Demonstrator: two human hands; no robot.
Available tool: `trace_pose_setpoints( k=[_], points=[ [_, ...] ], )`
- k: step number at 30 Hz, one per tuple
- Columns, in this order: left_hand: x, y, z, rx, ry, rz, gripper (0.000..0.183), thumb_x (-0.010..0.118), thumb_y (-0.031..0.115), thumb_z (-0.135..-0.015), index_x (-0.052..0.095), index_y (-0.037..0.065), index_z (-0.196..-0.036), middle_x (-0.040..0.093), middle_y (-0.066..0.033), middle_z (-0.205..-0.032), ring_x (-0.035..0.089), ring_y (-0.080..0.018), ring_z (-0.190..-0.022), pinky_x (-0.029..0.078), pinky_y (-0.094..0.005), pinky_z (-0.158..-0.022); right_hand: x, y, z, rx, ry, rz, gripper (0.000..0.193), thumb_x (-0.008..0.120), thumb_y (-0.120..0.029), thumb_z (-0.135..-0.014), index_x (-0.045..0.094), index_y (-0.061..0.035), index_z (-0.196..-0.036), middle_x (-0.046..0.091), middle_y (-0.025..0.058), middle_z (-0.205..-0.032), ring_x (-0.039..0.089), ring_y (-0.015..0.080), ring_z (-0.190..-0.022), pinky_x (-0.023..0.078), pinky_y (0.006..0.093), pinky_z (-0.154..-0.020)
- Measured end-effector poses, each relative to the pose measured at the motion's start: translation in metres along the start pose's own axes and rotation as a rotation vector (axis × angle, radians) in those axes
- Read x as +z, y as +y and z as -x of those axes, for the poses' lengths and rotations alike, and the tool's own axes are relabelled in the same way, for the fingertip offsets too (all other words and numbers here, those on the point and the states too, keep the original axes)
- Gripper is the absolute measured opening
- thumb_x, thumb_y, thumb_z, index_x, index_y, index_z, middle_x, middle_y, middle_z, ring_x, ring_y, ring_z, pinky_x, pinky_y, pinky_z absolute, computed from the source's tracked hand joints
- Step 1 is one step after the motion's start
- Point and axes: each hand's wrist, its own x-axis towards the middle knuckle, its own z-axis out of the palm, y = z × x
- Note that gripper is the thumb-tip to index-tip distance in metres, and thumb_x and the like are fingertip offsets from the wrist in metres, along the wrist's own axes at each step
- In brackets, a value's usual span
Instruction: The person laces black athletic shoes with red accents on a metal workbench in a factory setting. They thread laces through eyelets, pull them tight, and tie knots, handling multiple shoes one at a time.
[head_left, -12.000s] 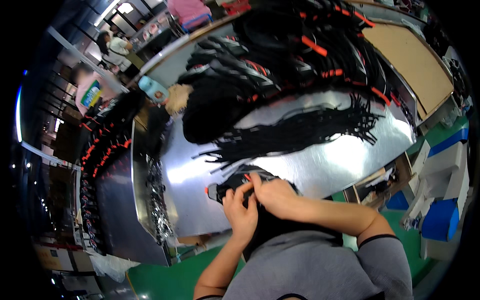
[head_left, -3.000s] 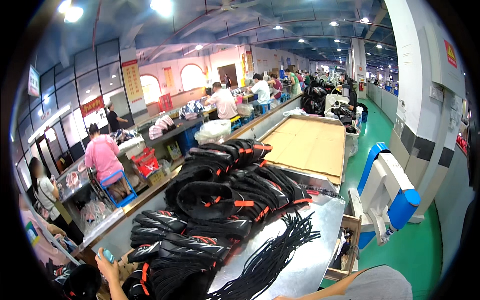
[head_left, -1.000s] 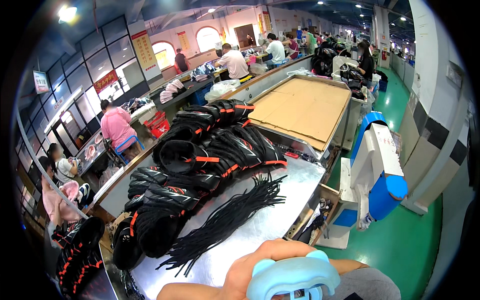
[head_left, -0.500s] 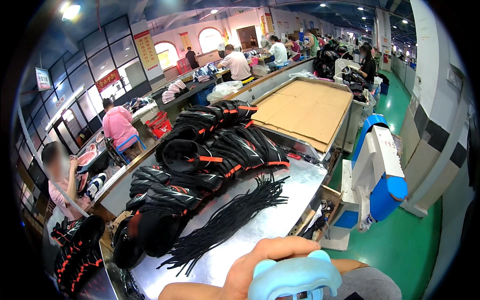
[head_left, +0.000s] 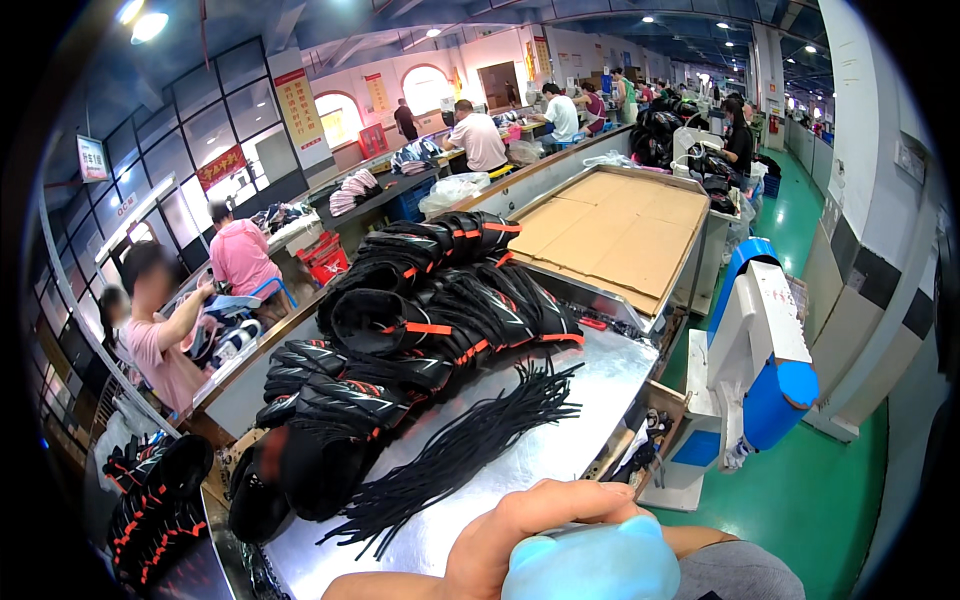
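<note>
My left hand [head_left: 495,530] is at the lower middle, fingers curved to the right. What it closes on is hidden behind a light blue, rounded plastic thing [head_left: 592,565] with two ear-like bumps, which stands in front of it. Whether the hand touches this thing, I cannot tell. Of my right arm only a strip of forearm [head_left: 700,538] shows; its hand is hidden. Beyond my hands, a bundle of black laces [head_left: 470,450] lies on a shiny metal tabletop [head_left: 615,365]. Beside it rises a heap of black shoe uppers [head_left: 400,335] with orange tabs and fuzzy linings.
More black and orange uppers [head_left: 160,510] hang at the lower left. A cardboard-lined tray [head_left: 610,235] adjoins the table's far end. A white and blue machine [head_left: 760,350] stands right, above a green floor [head_left: 830,510]. A person in pink [head_left: 170,350] works at the left.
The blue thing has tipped, and its lower opening no longer shows. The nearest person at the left has moved, one arm stretched forward. The uppers and laces lie as before.
</note>
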Motion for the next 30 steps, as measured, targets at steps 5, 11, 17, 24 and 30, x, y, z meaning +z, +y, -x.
trace_pose_setpoints(
  k=[5,11,17,24,30],
  points=[
    [-0.003,-0.002,-0.008,0.095,-0.091,0.009,0.083,0.077,0.039,-0.081,0.042,-0.011,-0.139,0.062,-0.0258,-0.123,0.066,-0.0295,-0.108,0.053,-0.0386,-0.095,0.005,-0.01,-0.008,-0.022,0.061,0.045,0.111,0.08,-0.051,-0.077,0.018,-0.0088,-0.159,0.041,0.0119,-0.153,0.043,0.0264,-0.141,0.029,0.0449,-0.12],
    [-0.016,-0.008,-0.018,0.061,-0.151,-0.011,0.086,0.074,0.045,-0.083,0.042,-0.01,-0.141,0.061,-0.0259,-0.126,0.062,-0.0309,-0.114,0.048,-0.0401,-0.1,0.006,0.022,-0.057,-0.104,0.187,0.093,0.111,0.079,-0.053,-0.078,0.018,-0.009,-0.159,0.041,0.0116,-0.154,0.043,0.0261,-0.141,0.029,0.0446,-0.12],
    [-0.016,0.0,-0.02,0.051,-0.185,-0.193,0.089,0.071,0.051,-0.084,0.041,-0.009,-0.143,0.06,-0.026,-0.13,0.059,-0.0322,-0.12,0.043,-0.0417,-0.106,0.027,0.038,-0.09,-0.129,0.117,0.009,0.111,0.078,-0.054,-0.078,0.018,-0.0092,-0.16,0.041,0.0114,-0.154,0.043,0.0257,-0.141,0.029,0.0443,-0.12],
    [-0.031,0.028,-0.015,0.102,-0.303,-0.51,0.094,0.068,0.058,-0.086,0.039,-0.008,-0.146,0.059,-0.0261,-0.133,0.055,-0.0338,-0.127,0.037,-0.0435,-0.113,0.014,0.021,-0.007,-0.051,-0.067,-0.326,0.11,0.077,-0.056,-0.079,0.018,-0.0094,-0.16,0.041,0.0112,-0.154,0.043,0.0253,-0.141,0.028,0.0439,-0.12],
    [-0.033,0.011,-0.022,0.193,-0.07,-0.901,0.047,0.059,0.032,-0.099,0.05,0.0,-0.133,0.069,-0.0197,-0.102,0.069,-0.0306,-0.096,0.054,-0.0448,-0.093,0.02,0.022,-0.005,-0.081,-0.184,-0.554,0.11,0.077,-0.057,-0.08,0.018,-0.0096,-0.16,0.042,0.011,-0.154,0.043,0.025,-0.141,0.028,0.0436,-0.121]
  ],
)
